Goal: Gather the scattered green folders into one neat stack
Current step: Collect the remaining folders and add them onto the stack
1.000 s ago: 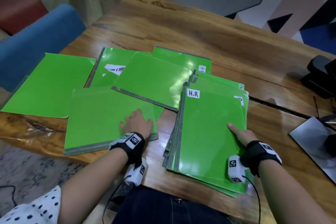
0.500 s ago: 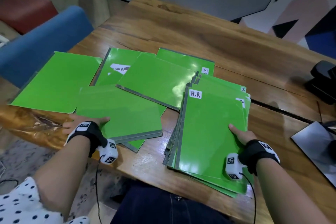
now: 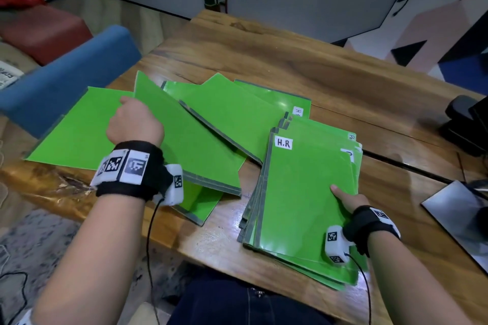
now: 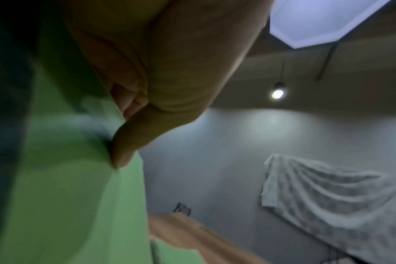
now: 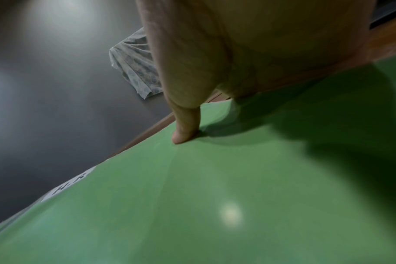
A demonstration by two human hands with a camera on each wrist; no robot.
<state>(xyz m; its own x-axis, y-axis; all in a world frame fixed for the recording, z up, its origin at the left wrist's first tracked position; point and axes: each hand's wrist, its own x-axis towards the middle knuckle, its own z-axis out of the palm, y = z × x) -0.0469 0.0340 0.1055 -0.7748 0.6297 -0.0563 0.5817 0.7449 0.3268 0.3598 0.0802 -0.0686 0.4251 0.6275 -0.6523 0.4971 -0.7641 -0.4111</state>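
Lifting now, the left hand [image 3: 134, 124] grips one green folder [image 3: 190, 145], which lay flat a moment ago, so it should join the stack [image 3: 303, 192] next. The right hand [image 3: 348, 199] pinches the stack's edge on the wooden table [image 3: 264, 60]. Left wrist view: thumb [image 4: 127, 142] squeezes thin, bendy card. Right wrist view: thumb [image 5: 185, 125] presses the smooth, shiny cover.

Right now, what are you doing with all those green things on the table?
A person is gathering green folders on a wooden table. The left hand grips one folder by its edge, tilted up off the table. The right hand holds the stack near the front edge, thumb on top; the top one is labelled H.R. The stack is fanned, not neat yet. A few more folders lie loose and overlapping on the left.
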